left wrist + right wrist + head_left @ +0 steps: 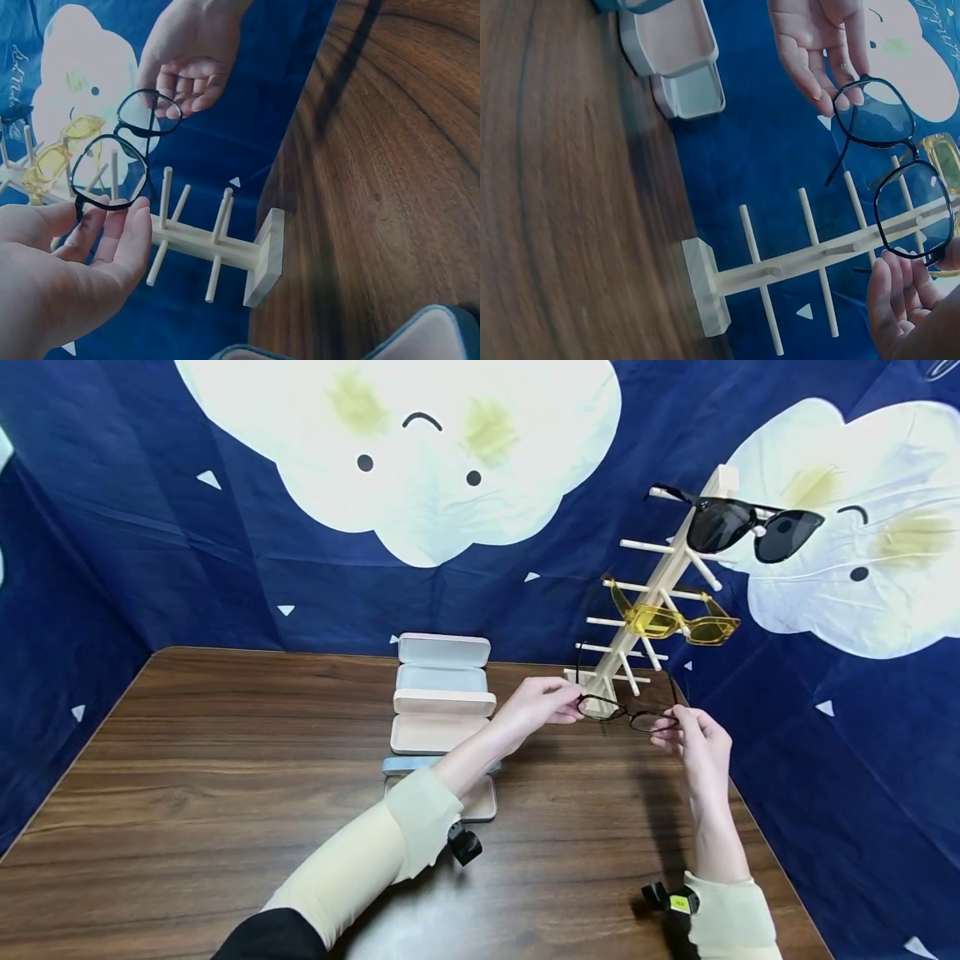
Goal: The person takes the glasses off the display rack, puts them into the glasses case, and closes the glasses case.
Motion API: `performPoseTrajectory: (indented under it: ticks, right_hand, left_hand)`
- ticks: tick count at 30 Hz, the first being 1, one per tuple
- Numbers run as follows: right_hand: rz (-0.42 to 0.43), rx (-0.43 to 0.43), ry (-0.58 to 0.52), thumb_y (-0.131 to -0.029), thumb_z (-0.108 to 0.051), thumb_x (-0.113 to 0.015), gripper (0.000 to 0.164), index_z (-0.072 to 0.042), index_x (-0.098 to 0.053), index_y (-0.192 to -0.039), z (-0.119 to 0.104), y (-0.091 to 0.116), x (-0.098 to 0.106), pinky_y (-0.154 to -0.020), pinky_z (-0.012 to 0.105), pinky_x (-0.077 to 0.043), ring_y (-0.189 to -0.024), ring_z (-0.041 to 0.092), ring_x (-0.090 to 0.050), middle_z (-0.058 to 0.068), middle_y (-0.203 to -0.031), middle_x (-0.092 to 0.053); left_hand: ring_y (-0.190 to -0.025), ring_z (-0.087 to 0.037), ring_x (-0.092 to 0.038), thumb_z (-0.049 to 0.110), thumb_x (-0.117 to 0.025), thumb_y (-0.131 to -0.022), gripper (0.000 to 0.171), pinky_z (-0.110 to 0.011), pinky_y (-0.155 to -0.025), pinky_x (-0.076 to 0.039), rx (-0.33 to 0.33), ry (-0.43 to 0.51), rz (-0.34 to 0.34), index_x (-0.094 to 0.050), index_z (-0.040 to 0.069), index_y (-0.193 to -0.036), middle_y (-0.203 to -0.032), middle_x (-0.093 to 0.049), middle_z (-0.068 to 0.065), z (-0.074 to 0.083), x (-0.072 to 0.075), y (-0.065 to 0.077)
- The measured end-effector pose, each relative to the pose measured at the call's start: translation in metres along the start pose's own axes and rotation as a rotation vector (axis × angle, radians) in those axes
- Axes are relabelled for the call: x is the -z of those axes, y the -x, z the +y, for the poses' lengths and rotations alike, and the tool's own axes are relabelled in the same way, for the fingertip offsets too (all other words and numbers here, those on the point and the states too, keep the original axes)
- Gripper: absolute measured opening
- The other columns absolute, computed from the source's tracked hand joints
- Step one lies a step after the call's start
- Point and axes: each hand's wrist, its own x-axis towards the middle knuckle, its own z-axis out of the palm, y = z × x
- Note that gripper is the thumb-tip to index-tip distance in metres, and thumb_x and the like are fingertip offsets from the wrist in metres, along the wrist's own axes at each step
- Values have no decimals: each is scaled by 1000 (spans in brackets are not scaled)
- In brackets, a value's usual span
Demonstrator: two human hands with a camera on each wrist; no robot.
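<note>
A pair of black-framed eyeglasses [617, 711] with clear lenses is held between both hands, its temples unfolded and pointing toward the wooden display rack [651, 593]. My left hand [542, 700] pinches one outer end of the frame near the hinge. At the opposite end, my right hand [697, 739] pinches the other corner between thumb and fingers. In both wrist views the glasses appear in front of the rack's pegs; whether they touch the pegs cannot be told. Yellow sunglasses [681, 623] hang midway up the rack, and black sunglasses [753, 529] hang at its top.
Several open glasses cases stand in a column left of the rack, among them a pink case [431, 733] and a grey-blue case [441, 678]. The wooden table [225, 793] meets a dark blue cloth [247, 568] with cloud prints behind and at the sides.
</note>
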Motion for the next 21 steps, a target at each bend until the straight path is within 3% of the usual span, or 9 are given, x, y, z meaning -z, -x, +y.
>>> performPoseTrajectory:
  ticks: [5,13,21]
  right_hand:
    - [-24,-1,-20,-104,-11,-58,24,-9,-67,-82,3,11,-5,-59,23,-60,-59,8,-69,0,-68,-72]
    - [-97,-16,-33,-104,-13,-58,23,-11,-67,-84,7,22,-18,-62,22,-61,-62,8,-69,-1,-71,-73]
    - [-158,-19,-39,-105,-14,-57,23,-9,-67,-85,7,33,-41,-64,23,-61,-64,8,-70,-2,-71,-73]
  left_hand:
    - [-87,-10,-71,14,-57,-105,29,-28,-89,-62,-7,-26,6,-69,-7,-120,-102,-72,-11,-2,5,12]
    - [-93,-14,-74,17,-58,-104,28,-28,-89,-62,-15,-45,31,-71,-5,-116,-117,-73,-25,-3,21,31]
    - [-99,-18,-74,19,-57,-104,29,-30,-92,-61,-30,-60,82,-70,-3,-117,-114,-74,-19,1,39,56]
